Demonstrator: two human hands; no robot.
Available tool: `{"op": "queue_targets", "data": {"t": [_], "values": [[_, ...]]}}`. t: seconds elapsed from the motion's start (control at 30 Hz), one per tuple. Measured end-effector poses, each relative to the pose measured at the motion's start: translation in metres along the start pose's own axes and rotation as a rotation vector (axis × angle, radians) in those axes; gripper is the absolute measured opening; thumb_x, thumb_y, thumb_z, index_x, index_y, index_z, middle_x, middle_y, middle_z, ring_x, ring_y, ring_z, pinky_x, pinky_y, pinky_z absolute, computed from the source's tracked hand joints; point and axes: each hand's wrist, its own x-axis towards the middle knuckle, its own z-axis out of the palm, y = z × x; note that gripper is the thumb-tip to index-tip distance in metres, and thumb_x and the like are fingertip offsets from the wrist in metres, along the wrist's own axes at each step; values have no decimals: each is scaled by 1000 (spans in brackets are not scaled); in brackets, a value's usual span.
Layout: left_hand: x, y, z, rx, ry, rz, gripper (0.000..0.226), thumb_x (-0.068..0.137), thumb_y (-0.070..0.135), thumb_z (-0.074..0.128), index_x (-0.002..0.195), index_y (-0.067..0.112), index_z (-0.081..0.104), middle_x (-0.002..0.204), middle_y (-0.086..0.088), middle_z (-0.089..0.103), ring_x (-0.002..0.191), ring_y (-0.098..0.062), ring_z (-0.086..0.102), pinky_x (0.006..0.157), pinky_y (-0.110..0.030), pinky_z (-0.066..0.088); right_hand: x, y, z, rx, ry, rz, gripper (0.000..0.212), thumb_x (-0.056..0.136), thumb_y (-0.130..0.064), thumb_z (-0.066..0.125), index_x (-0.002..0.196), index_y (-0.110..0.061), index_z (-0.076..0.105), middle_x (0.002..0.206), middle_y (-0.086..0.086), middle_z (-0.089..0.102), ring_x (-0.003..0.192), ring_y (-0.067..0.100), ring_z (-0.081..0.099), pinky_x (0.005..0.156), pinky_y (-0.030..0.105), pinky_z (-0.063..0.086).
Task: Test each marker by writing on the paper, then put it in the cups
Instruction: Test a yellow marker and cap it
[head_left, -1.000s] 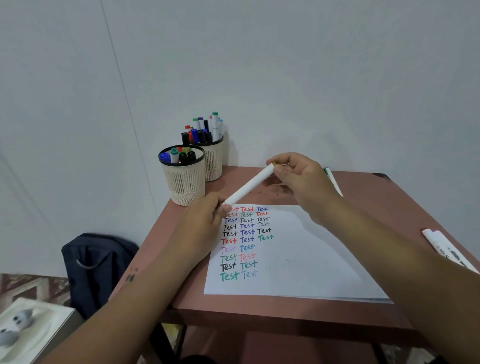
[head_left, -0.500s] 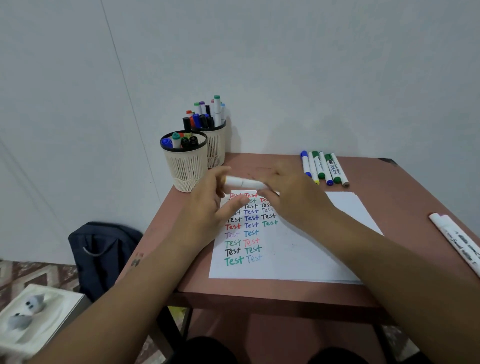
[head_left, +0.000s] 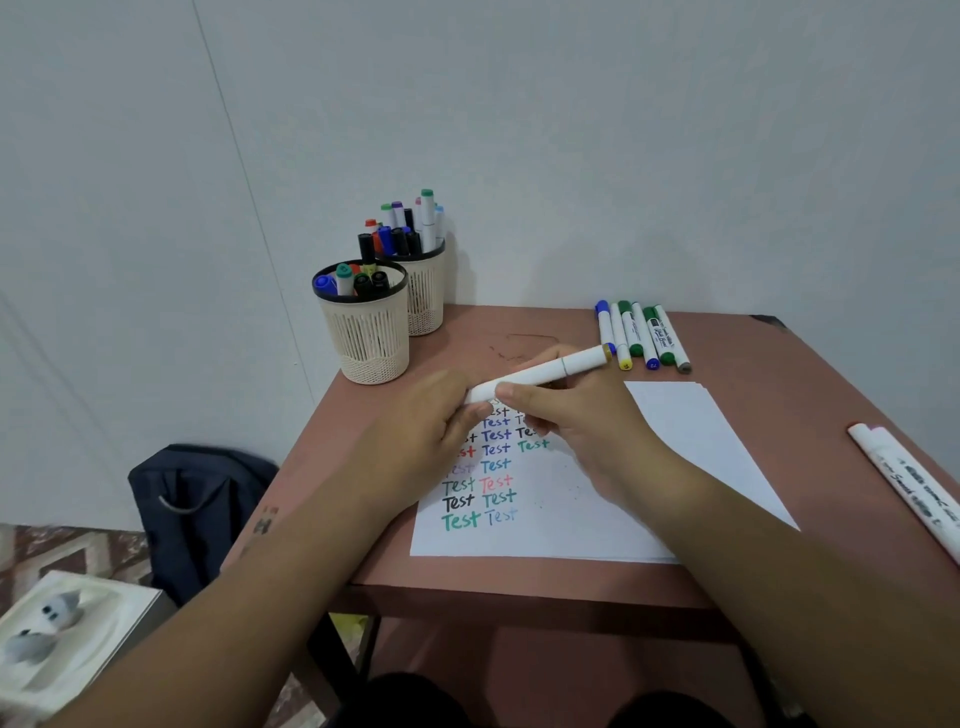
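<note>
A white marker (head_left: 540, 373) with an olive end lies almost level above the top of the paper (head_left: 680, 447). My right hand (head_left: 576, 415) grips its middle. My left hand (head_left: 426, 421) holds its left end, and that tip is hidden by my fingers. The paper carries rows of the word "Test" in several colours. Two cream mesh cups stand at the table's back left, the near cup (head_left: 363, 332) and the far cup (head_left: 426, 291), both holding several markers.
Several loose markers (head_left: 641, 335) lie side by side at the back of the brown table (head_left: 519, 577). Two white markers (head_left: 904, 488) lie at the right edge. A dark backpack (head_left: 197, 509) sits on the floor at left, a white box (head_left: 62, 634) nearer me.
The marker has swung from pointing up-right to nearly level and then tilted again, with its capped end now at the right. Both hands came lower over the paper's top.
</note>
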Motion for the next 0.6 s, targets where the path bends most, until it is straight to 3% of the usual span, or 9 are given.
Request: {"op": "queue_targets", "data": {"t": [0.13, 0.27, 0.37, 0.47, 0.6], "values": [[-2, 6, -3, 2, -57, 18, 18, 105, 43, 38, 93, 32, 46, 73, 17, 46, 73, -2, 49, 62, -17, 36, -2, 2, -2, -1, 17, 38, 25, 84, -16, 84, 90, 2, 67, 64, 9, 55, 61, 21, 47, 55, 32, 38], [-5, 4, 0, -13, -57, -55, 39, 102, 51, 37, 110, 25, 65, 72, 10, 58, 67, -11, 57, 59, -40, 49, -5, 5, -2, 32, 8, 125, 17, 87, -20, 82, 85, -6, 72, 64, 8, 49, 60, 16, 44, 55, 29, 34], [-6, 1, 0, -30, -29, -88, 40, 96, 61, 42, 123, 41, 65, 65, 12, 59, 62, -10, 56, 55, -33, 48, -8, 6, -2, 108, 9, 160, 10, 87, -12, 80, 84, -10, 70, 63, 8, 49, 59, 15, 45, 54, 27, 31], [-5, 0, -1, -76, -30, -122, 40, 94, 64, 45, 124, 45, 63, 67, 11, 62, 63, -10, 57, 58, -36, 50, -9, 4, -2, 129, -4, 125, 11, 87, -6, 77, 80, -12, 71, 66, 12, 55, 62, 18, 51, 55, 27, 39], [-5, 4, -5, -101, -94, -221, 47, 96, 71, 30, 119, 45, 61, 76, 15, 62, 73, -6, 58, 66, -38, 49, -12, -4, -3, 263, 49, 129, 8, 95, 4, 63, 89, -2, 65, 80, 18, 68, 71, 25, 67, 65, 29, 58]]}}
